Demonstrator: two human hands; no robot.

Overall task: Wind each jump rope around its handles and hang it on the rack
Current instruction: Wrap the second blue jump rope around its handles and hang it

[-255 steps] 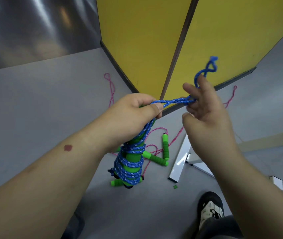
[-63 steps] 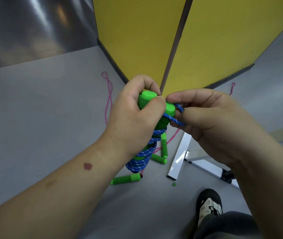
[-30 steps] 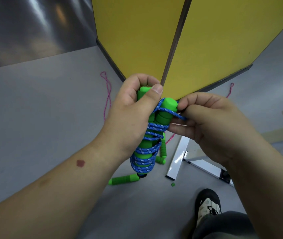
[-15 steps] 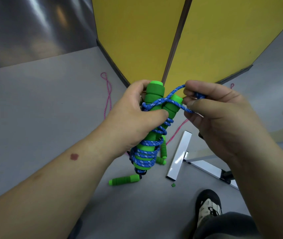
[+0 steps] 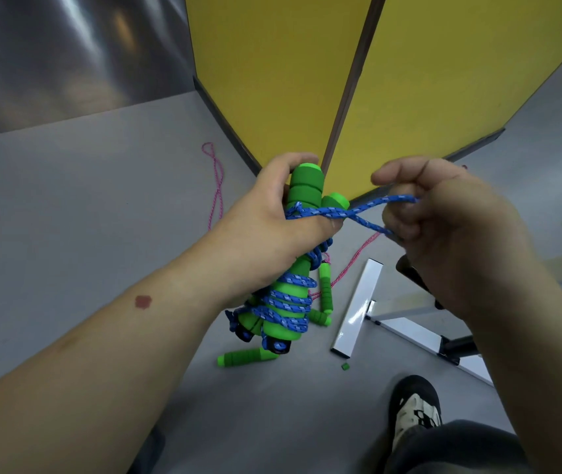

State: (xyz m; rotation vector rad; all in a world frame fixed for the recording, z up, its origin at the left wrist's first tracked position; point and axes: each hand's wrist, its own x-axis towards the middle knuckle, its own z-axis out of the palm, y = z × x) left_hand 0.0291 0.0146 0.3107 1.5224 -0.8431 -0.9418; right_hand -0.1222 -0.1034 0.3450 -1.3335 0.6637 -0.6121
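Leftmost, a pink rope (image 5: 217, 179) lies slack on the grey floor (image 5: 67, 206), with its green handles (image 5: 324, 292) scattered lower down; the left hand (image 5: 272, 227) is clenched around the paired green foam handles (image 5: 303, 189) of the blue jump rope (image 5: 288, 306), holding the bundle upright in mid-air, thumb pressing the last turn against the foam; blue coils cover the lower part of the handles, while the upper ends remain bare. Centre to right, the free end of the rope (image 5: 375, 205) runs as a loop across to the right hand (image 5: 443, 227), whose curled fingers pinch it taut. By this evidence the step in hand is securing the tail of the wrap; the next move appears to call for drawing the loop tight or tucking it under a turn without loosening the thumb's hold, then carrying the bundle to the rack, which cannot be identified with certainty here. Surroundings: yellow partition panels (image 5: 272, 80) meet at a dark seam behind the hands; a white metal frame (image 5: 358, 309) lies on the floor at right; a shoe (image 5: 414, 408) and trouser leg show at lower right; a reflective metallic wall (image 5: 50, 46) fills the upper left.
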